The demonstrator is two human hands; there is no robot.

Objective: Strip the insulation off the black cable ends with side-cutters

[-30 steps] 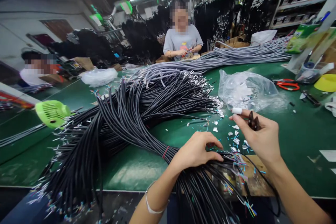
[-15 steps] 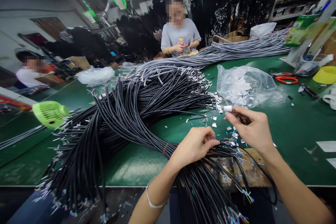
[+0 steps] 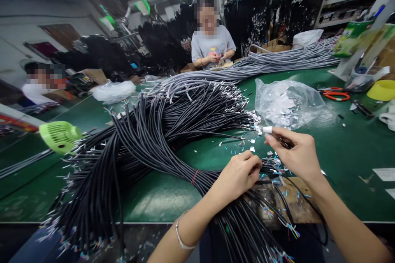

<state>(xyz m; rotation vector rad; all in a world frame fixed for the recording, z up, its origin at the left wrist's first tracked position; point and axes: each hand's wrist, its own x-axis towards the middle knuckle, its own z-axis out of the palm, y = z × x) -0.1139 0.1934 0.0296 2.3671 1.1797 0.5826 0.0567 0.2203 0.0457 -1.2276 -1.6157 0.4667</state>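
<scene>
Fingers curled and pressed together, my left hand (image 3: 239, 176) is closed on a black cable at the bundle (image 3: 182, 164); its fingertips are partly hidden. A red tie (image 3: 194, 177) wraps this bundle left of the hand. Beyond the hand, cut cable ends show thin coloured wires (image 3: 291, 230) and hang over the table's front edge. My right hand (image 3: 296, 152), with a white cover (image 3: 267, 130) on the index fingertip, is closed around a small dark tool (image 3: 286, 144) whose kind is mostly hidden. It hovers just right of the cable ends.
A large heap of black cables (image 3: 197, 115) lies on the green table (image 3: 160, 197), grey cables (image 3: 277, 62) behind it. A clear plastic bag (image 3: 286, 102) of scraps, orange-handled scissors (image 3: 338, 95) and a green fan (image 3: 58, 136) stand around. A co-worker (image 3: 212, 43) sits opposite.
My left hand has shifted slightly right, and its fingers have curled further in over the cable. The right hand stays nearly in place, still holding the dark tool.
</scene>
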